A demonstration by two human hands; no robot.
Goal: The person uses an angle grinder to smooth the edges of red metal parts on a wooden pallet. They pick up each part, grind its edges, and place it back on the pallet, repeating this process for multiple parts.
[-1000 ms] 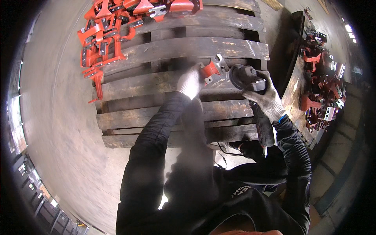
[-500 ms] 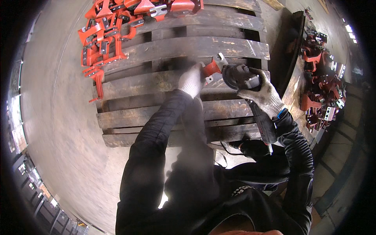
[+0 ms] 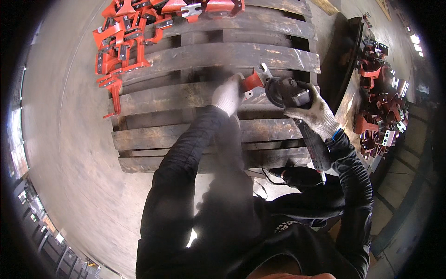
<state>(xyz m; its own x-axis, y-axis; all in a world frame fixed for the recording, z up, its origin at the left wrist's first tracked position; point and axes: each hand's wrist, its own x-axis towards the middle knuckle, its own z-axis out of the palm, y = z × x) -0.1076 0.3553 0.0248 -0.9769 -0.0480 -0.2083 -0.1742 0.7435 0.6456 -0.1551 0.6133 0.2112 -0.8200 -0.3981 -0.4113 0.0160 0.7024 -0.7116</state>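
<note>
My left hand (image 3: 227, 95), in a pale knit glove, is closed on a red metal bracket (image 3: 252, 82) over the middle of the wooden pallet. The bracket's bare grey forked end (image 3: 264, 70) points away to the upper right. Gloved as well, my right hand (image 3: 315, 110) grips an angle grinder (image 3: 293, 93) by its head. The grinder's body slants down toward my right forearm. Its round disc (image 3: 275, 92) is right beside the bracket; I cannot tell if they touch. A haze blurs part of my left glove and sleeve.
Red brackets (image 3: 123, 37) lie heaped on the pallet (image 3: 186, 135) at the far left and along its far edge. Another heap of brackets (image 3: 383, 102) is at the right, beyond a dark upright board (image 3: 350, 56). A black cord (image 3: 267, 176) hangs near my legs.
The grinder has shifted very slightly to the right. My left hand and the bracket stay nearly in place, and the view has moved a little.
</note>
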